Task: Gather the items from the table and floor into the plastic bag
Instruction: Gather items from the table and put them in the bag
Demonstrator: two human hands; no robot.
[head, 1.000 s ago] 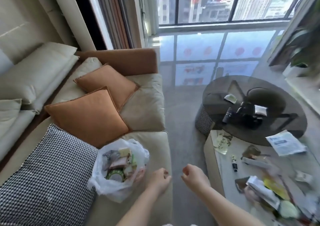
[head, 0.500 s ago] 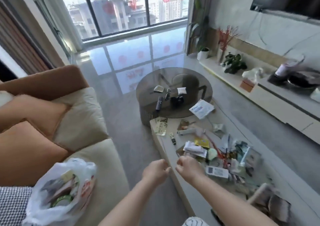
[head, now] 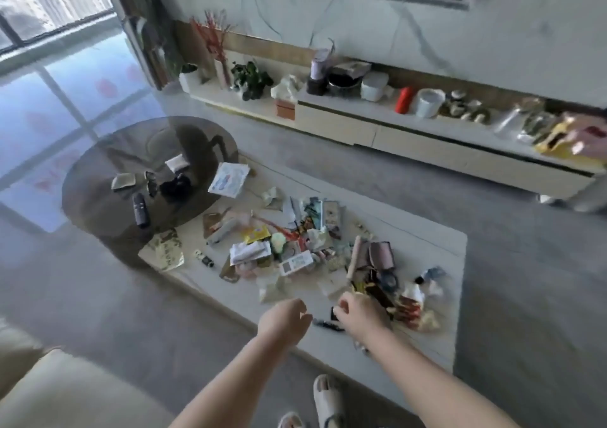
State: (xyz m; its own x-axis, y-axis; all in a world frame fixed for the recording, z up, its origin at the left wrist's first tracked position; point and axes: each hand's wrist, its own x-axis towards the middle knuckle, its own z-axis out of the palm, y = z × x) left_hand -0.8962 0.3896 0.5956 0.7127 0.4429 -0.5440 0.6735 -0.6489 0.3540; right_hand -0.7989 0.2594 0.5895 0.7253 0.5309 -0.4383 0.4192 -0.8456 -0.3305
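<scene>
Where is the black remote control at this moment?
In the head view, the black remote control lies on the round dark glass table, far left, near its front edge, just left of the cluttered white rectangular table.

Round dark glass side table (head: pixel 98 177) left of centre, black remote (head: pixel 140 209) near its front edge. Long low TV console (head: pixel 410 131) along far wall: potted green plant (head: pixel 251 79), red branches in vase (head: pixel 213 38), tissue box (head: pixel 285 108), red bottle (head: pixel 404 99), white jar (head: pixel 428 103). Cream sofa (head: pixel 49 391) bottom left. Pale slippers (head: pixel 326 398) on grey floor.
</scene>
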